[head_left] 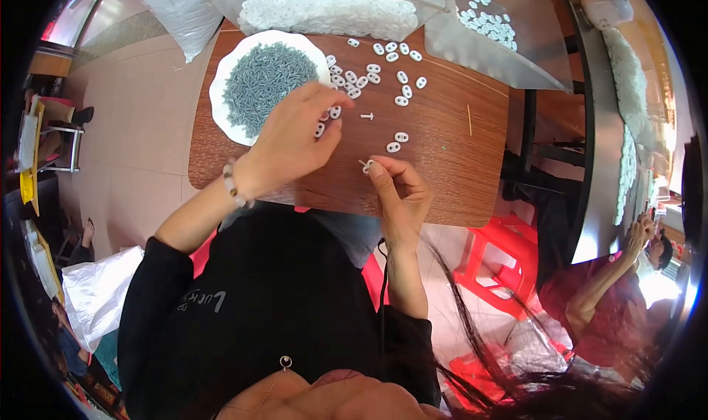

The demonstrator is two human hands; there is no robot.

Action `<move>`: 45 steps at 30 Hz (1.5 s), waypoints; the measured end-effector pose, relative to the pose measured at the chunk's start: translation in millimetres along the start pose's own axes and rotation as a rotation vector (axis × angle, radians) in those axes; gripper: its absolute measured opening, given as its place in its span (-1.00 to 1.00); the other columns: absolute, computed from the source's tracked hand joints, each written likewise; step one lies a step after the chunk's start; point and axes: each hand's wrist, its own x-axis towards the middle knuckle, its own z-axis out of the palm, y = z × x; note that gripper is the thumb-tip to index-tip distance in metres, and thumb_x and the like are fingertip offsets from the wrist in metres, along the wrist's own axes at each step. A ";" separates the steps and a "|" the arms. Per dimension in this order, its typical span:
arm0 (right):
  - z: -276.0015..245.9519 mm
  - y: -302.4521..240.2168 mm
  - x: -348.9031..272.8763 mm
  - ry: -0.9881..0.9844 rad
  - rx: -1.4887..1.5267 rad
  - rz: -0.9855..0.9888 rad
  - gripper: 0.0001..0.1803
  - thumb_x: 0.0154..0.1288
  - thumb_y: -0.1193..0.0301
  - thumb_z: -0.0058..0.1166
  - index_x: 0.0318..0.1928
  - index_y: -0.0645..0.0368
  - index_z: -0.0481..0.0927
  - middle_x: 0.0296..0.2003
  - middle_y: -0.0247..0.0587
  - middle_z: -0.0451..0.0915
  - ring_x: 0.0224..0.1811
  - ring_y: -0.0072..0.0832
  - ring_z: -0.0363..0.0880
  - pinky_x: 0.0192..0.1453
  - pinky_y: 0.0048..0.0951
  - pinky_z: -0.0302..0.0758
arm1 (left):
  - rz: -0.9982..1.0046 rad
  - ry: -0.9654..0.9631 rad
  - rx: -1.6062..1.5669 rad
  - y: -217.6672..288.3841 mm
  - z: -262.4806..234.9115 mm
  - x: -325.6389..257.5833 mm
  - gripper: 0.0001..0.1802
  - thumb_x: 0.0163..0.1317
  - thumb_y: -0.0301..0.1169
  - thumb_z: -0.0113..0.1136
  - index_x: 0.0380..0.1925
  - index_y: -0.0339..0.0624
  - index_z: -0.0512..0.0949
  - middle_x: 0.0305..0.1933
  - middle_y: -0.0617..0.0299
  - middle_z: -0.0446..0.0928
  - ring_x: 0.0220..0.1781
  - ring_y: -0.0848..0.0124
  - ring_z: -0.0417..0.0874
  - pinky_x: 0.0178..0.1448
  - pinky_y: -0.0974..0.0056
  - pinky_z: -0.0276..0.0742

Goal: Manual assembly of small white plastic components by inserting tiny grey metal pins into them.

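Note:
My right hand [402, 193] pinches a small white two-hole plastic piece [368, 168] between thumb and forefinger. A thin pin, perhaps a screw, sticks out of it to the left. Over the table beside the plate, my left hand [295, 136] has thumb and forefinger apart, above loose white two-hole pieces [350, 76]; nothing is visibly gripped. A white scalloped plate [218, 99] heaped with small grey screws [269, 77] stands at the left, partly behind that hand. One small white T-shaped piece [367, 116] lies between the hands, and two more two-hole pieces lie above my right hand.
A clear bin [332, 11] full of white pieces stands at the table's far edge. Right of it is a grey tray [472, 51] with more pieces. A thin stick [470, 120] lies on the brown table [450, 176]. Red stools [501, 261] and another person [597, 302] are at the right.

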 end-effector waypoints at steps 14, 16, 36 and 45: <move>-26.3 -1.6 -15.4 0.123 -0.008 -0.007 -0.87 0.27 0.57 0.18 -0.18 0.34 0.65 -0.35 -0.31 0.65 -0.33 -0.67 0.54 -0.15 -0.66 0.44 | 0.318 -0.259 0.442 -16.5 94.7 89.6 -0.73 0.06 -0.35 0.33 -0.27 -0.20 0.52 -0.20 0.03 0.48 -0.13 0.06 0.55 -0.11 0.05 0.49; -27.6 -2.9 -15.9 0.129 0.029 -0.021 -0.87 0.27 0.57 0.18 -0.18 0.33 0.65 -0.35 -0.32 0.65 -0.32 -0.68 0.54 -0.15 -0.67 0.43 | 0.331 -0.256 0.494 -19.9 100.0 89.2 -0.73 0.06 -0.37 0.32 -0.25 -0.21 0.53 -0.18 0.01 0.48 -0.13 0.06 0.56 -0.11 0.05 0.49; -19.0 -11.6 -4.6 0.073 0.241 0.006 -0.85 0.26 0.53 0.20 -0.17 0.33 0.63 -0.35 -0.26 0.65 -0.34 -0.65 0.56 -0.25 -0.67 0.43 | -0.473 -0.320 -0.946 -1.9 24.0 13.5 -0.72 0.31 -0.37 0.19 -0.06 -0.32 0.58 -0.29 0.27 0.61 -0.30 0.59 0.61 -0.20 0.49 0.57; -14.2 -8.9 -4.2 0.007 0.332 0.084 -0.82 0.29 0.46 0.19 -0.16 0.30 0.61 -0.35 -0.23 0.66 -0.36 -0.64 0.60 -0.44 -0.70 0.43 | -0.474 -0.250 -0.967 8.4 20.8 -14.8 -0.71 0.31 -0.39 0.20 -0.03 -0.31 0.57 -0.26 0.25 0.63 -0.28 0.59 0.62 -0.16 0.48 0.57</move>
